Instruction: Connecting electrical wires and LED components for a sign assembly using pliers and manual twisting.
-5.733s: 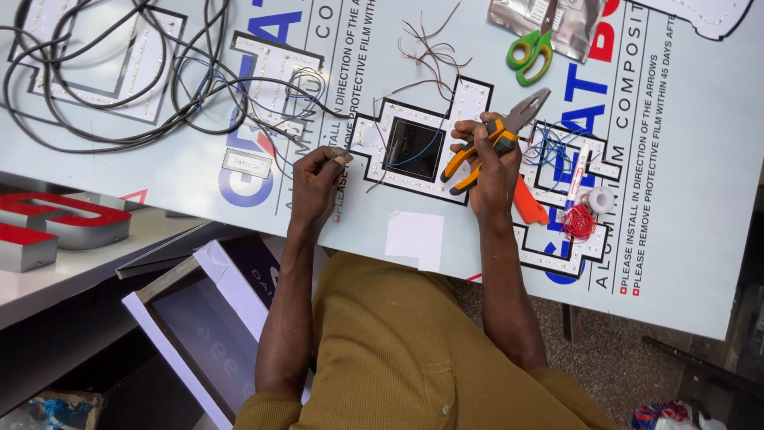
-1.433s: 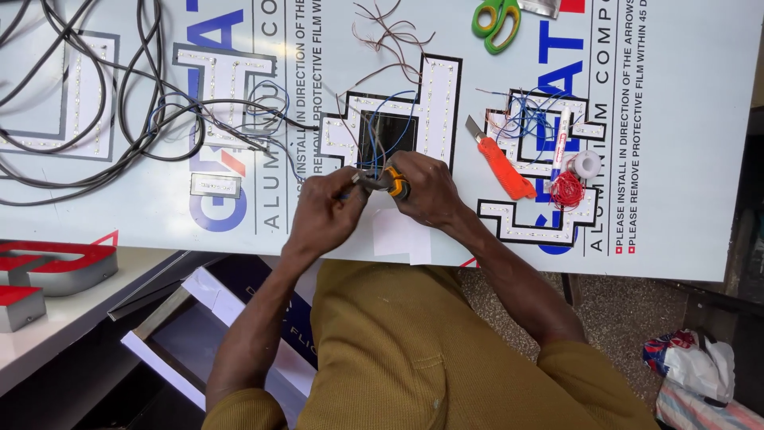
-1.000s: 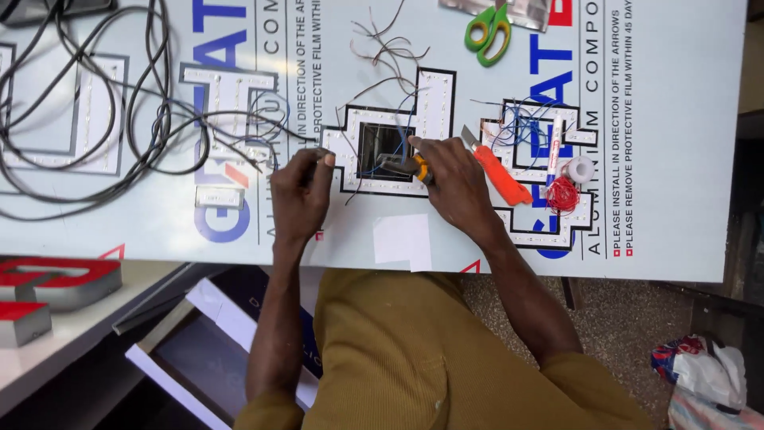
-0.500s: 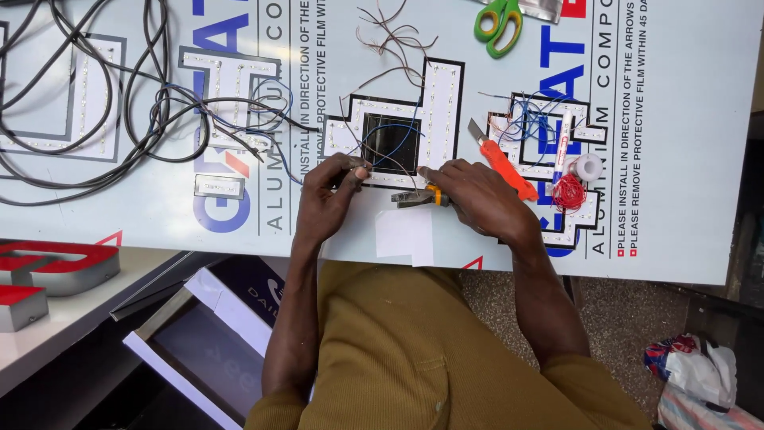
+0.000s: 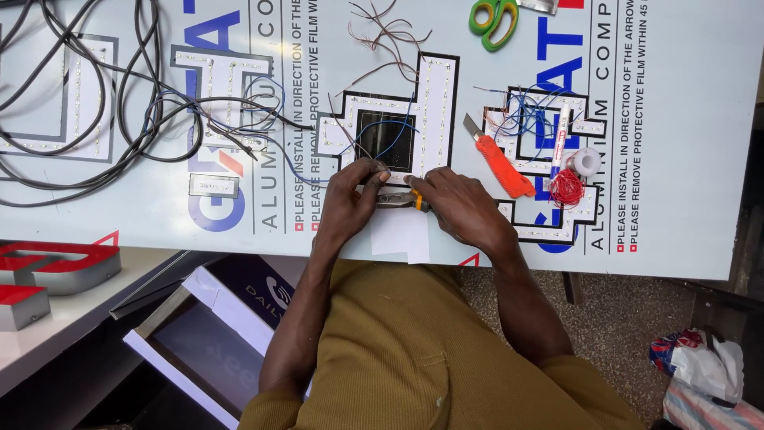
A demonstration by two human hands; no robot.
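Fingers (image 5: 374, 171) and pliers (image 5: 398, 199) at white letter-shaped sign (image 5: 430, 103).

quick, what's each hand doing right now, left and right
Left hand: fingers pinched on a thin wire at the nose of the pliers.
Right hand: closed around the pliers' yellow handles, beside the letter-shaped light module.

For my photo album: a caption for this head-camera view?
Two hands, left hand and right hand, work pliers at a wired sign letter.
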